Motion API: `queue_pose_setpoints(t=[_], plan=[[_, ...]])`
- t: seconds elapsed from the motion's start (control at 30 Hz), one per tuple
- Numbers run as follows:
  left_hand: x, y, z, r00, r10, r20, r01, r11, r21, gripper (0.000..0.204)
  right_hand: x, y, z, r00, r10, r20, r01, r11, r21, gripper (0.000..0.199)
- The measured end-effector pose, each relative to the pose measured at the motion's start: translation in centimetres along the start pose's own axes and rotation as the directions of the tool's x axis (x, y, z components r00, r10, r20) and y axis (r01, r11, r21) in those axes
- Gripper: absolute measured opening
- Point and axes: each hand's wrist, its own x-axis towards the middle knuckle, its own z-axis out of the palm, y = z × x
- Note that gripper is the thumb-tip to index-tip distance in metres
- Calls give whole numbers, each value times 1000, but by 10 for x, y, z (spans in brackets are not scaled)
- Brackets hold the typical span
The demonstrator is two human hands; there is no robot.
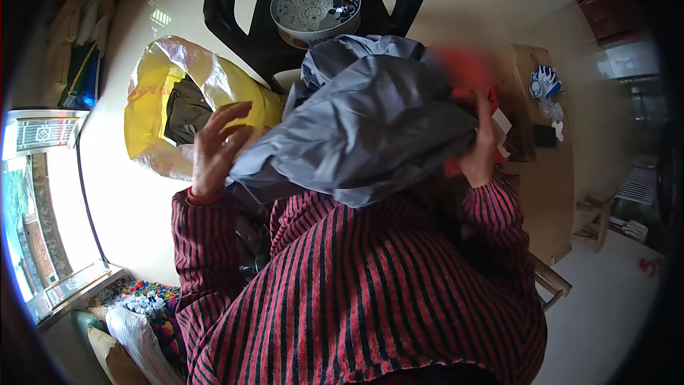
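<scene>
A large bunched piece of smooth grey fabric [356, 125] spreads in front of my chest, its folds loose and creased. At its left edge is my left hand [219, 144], with fingers apart and curved, beside the yellow bag. My right hand [482, 148] is at the fabric's right edge, its visible fingers stretched upward; the cloth partly covers the palm side. A red thing [467, 68] behind the fabric near that hand is smeared by motion, and its kind cannot be made out.
A yellow and silvery bag [160, 110] with dark cloth [189, 110] inside stands at the left. Ahead, a round tin [285, 37] sits on a black chair [249, 50]. To the right is a brown table [545, 192] with white and blue gloves [546, 82].
</scene>
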Motion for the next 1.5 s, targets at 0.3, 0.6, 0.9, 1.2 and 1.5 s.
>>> queue_pose_setpoints(t=[0.3, 0.6, 0.9, 1.2, 1.5], plan=[[62, -11, 163, 996, 92, 13, -64, 777, -626, 39, 32, -45, 14, 819, -560, 126, 565, 745, -355, 71], [47, -16, 36, 993, 69, -98, -116, 748, -653, 23, 10, -9, -12, 840, -542, -20, 542, 837, 67, 12], [74, -102, -66, 815, 48, -577, -371, 808, -458, 32, -45, -7, -37, 906, -405, 124, 379, 906, 192, 12], [-3, 52, -8, 752, 569, -334, -538, 822, 189, 65, 17, -44, 20, 852, -512, 108, 522, 842, -132, 45], [9, 137, 53, 432, 898, -88, -480, 311, 820, 77, 115, -134, 44, 664, -743, 79, 748, 659, -80, 40]])
